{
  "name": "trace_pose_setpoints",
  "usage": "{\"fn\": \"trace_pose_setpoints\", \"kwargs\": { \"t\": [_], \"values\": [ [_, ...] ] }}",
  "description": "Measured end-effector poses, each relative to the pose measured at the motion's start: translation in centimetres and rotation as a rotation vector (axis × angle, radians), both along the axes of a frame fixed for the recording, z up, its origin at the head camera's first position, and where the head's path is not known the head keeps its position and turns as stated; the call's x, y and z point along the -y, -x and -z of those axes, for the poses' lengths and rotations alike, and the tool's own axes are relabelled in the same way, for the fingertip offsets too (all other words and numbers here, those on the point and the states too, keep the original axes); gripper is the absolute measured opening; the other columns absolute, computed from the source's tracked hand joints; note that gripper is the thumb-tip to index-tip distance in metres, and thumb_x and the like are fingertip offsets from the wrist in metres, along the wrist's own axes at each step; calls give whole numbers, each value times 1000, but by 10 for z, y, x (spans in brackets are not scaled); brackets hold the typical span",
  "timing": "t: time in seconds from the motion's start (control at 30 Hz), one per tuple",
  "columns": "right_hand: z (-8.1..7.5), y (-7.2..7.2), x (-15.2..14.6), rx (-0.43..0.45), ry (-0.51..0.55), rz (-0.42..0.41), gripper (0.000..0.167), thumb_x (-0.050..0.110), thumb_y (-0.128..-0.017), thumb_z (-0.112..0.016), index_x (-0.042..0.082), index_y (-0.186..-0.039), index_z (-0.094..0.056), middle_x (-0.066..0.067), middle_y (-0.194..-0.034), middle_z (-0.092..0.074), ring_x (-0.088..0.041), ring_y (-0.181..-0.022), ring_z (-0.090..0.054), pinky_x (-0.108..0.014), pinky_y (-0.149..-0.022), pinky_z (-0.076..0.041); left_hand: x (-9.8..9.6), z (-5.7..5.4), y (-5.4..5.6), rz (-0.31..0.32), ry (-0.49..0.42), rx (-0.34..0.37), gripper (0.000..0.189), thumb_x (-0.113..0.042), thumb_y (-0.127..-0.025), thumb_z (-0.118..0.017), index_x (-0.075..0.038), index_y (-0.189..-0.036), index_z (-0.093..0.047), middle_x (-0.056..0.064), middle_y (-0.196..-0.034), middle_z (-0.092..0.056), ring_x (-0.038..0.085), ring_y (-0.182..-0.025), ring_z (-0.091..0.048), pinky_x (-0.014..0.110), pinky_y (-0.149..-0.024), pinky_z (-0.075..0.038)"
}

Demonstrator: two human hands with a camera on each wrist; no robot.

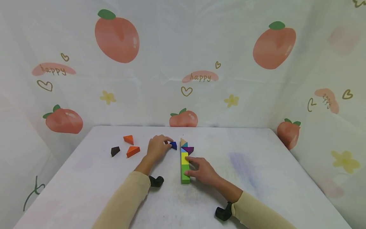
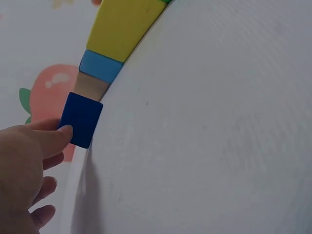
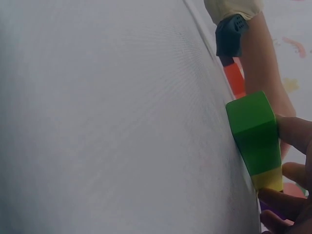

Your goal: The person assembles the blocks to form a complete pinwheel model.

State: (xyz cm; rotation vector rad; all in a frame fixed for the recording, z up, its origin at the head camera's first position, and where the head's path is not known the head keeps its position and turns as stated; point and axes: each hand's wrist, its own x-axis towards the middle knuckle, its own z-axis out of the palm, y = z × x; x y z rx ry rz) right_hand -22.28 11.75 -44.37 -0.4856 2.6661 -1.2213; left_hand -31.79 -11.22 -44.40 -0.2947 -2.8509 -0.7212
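My left hand (image 1: 159, 147) pinches a dark blue triangular block (image 2: 81, 120) between thumb and fingers, just left of the far end of a row of blocks. That row runs away from me: a green block (image 1: 185, 176) nearest, then a yellow block (image 1: 185, 157), a light blue block (image 2: 101, 66), a purple triangular block (image 1: 188, 149) jutting right, a teal block (image 1: 185, 144) and a tan triangular block (image 1: 183, 141). My right hand (image 1: 203, 171) rests at the row's right side, its thumb touching the green block and a fingertip on the yellow one.
Two orange triangular blocks (image 1: 133, 151) and a black block (image 1: 115, 151) lie on the white table (image 1: 94, 190), left of my left hand. Behind the table's far edge hangs a white cloth (image 1: 160, 63) printed with peaches.
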Motion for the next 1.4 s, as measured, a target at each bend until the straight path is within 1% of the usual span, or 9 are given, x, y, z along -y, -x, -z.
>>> {"fn": "trace_pose_setpoints", "kwargs": {
  "t": [0.1,0.27,0.43,0.57,0.77,1.0,1.4],
  "values": [
    [1,0,0,-2,1,0,64,37,-84,-76,16,-140,-55,-6,-140,-53,-31,-131,-42,-54,-105,-35,-3,-1,-1,-4,11,-5,22,-26,-89,-72,-25,-111,-75,-2,-87,-63,21,-87,-51,37,-77,-40],
    [1,0,0,1,7,3,63,37,-84,-77,15,-140,-55,-6,-140,-53,-32,-131,-42,-54,-105,-35,-6,0,-2,-12,-9,29,23,-30,-89,-72,-26,-112,-74,-5,-89,-65,20,-89,-50,38,-78,-38],
    [1,1,0,-10,6,-4,63,36,-84,-77,14,-139,-55,-6,-140,-53,-32,-131,-43,-54,-105,-34,-10,3,-1,-22,-65,64,25,-33,-89,-72,-26,-113,-73,-7,-91,-66,19,-91,-50,38,-81,-38],
    [1,1,0,-10,5,-5,64,36,-84,-77,14,-139,-55,-6,-140,-53,-32,-131,-43,-54,-105,-34,-13,6,0,-22,-102,77,25,-34,-89,-72,-26,-113,-73,-8,-91,-65,18,-91,-50,38,-80,-38],
    [0,1,0,-4,6,-2,63,36,-84,-76,14,-139,-55,-6,-140,-53,-32,-132,-42,-54,-106,-34,-17,7,-1,-25,-127,56,24,-33,-89,-72,-24,-112,-73,-7,-90,-65,18,-90,-50,37,-80,-37],
    [-1,0,0,-4,8,1,62,36,-85,-76,15,-139,-55,-6,-140,-53,-32,-132,-42,-54,-106,-34,-22,10,0,-30,-148,34,24,-32,-89,-72,-23,-111,-73,-5,-92,-66,18,-90,-51,38,-81,-38],
    [-2,0,1,-15,-1,-3,62,35,-85,-76,14,-139,-55,-6,-140,-53,-32,-131,-42,-54,-106,-34,-26,11,-1,-47,-168,39,23,-32,-90,-72,-24,-110,-73,-5,-92,-65,18,-89,-51,36,-79,-38]
  ]
}}
